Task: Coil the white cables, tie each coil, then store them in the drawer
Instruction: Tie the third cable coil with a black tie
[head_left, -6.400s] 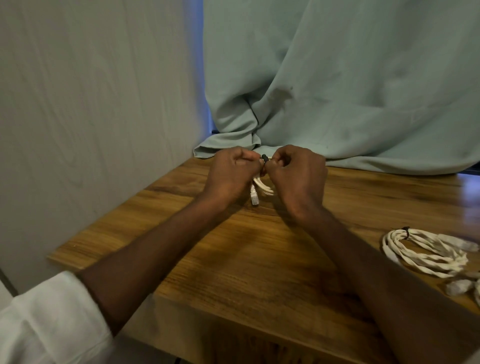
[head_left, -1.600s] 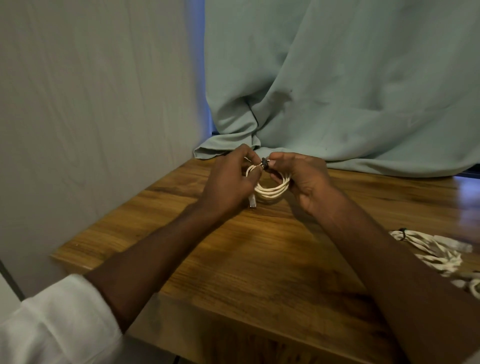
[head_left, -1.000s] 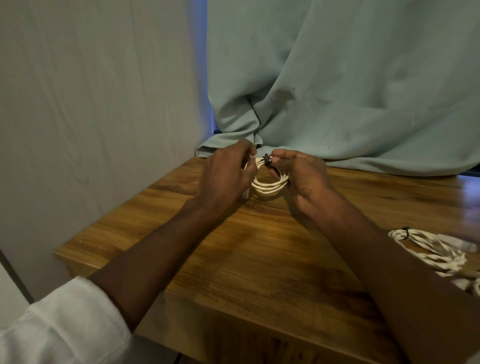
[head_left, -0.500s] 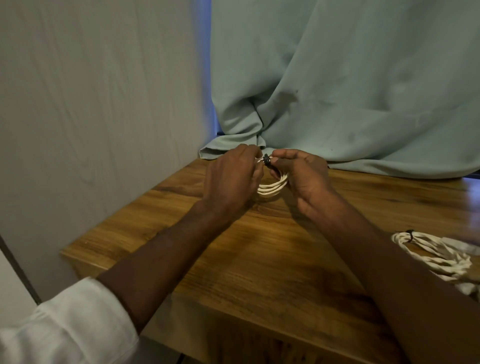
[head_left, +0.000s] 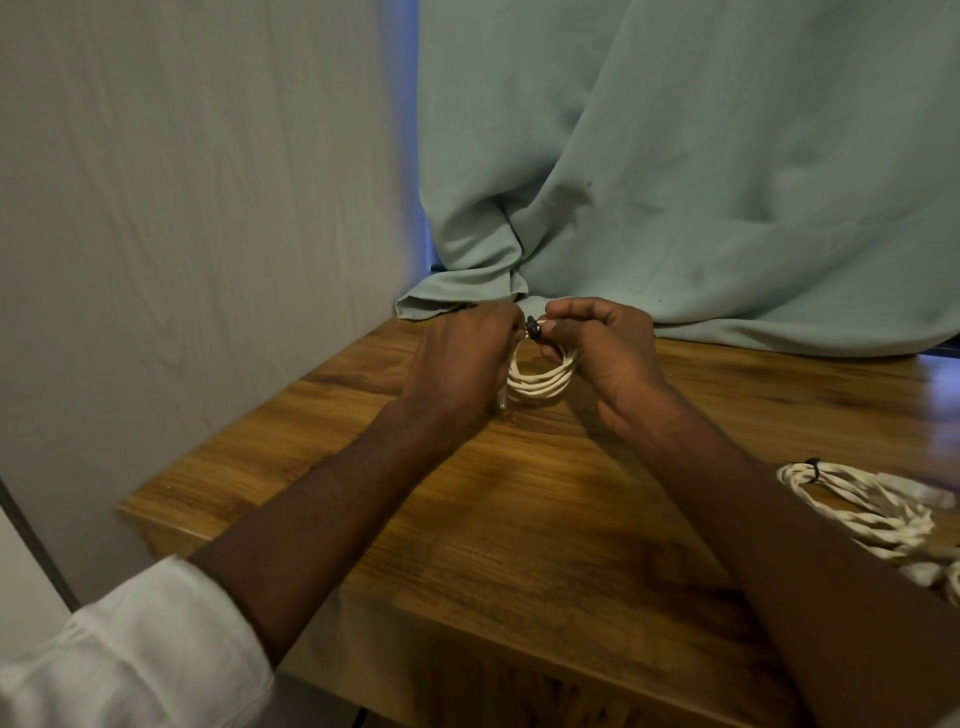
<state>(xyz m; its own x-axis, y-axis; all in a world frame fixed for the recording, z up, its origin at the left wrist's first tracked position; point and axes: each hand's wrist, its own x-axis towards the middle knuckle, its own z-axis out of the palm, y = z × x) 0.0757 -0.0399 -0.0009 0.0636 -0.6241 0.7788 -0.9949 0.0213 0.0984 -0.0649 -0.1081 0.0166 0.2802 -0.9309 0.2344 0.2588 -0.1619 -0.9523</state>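
Note:
A small coil of white cable (head_left: 540, 384) hangs between my two hands above the far part of the wooden table (head_left: 519, 519). My left hand (head_left: 462, 364) grips the coil's left side, its fingers curled over the top. My right hand (head_left: 602, 348) holds the right side and pinches the top beside a small black tie (head_left: 532, 328). A second white coil (head_left: 872, 509) with its own black tie lies on the table at the right edge, partly behind my right forearm. No drawer is in view.
A pale green cloth (head_left: 675, 208) hangs behind the table and drapes onto its far edge. A grey wood-grain wall (head_left: 182, 234) runs along the table's left side. The table's near edge crosses the lower part of the view.
The coil stays between both hands at the same spot. My fingers have kept working at the black tie on top, and more of the loop now shows below them. The camera shifted slightly.

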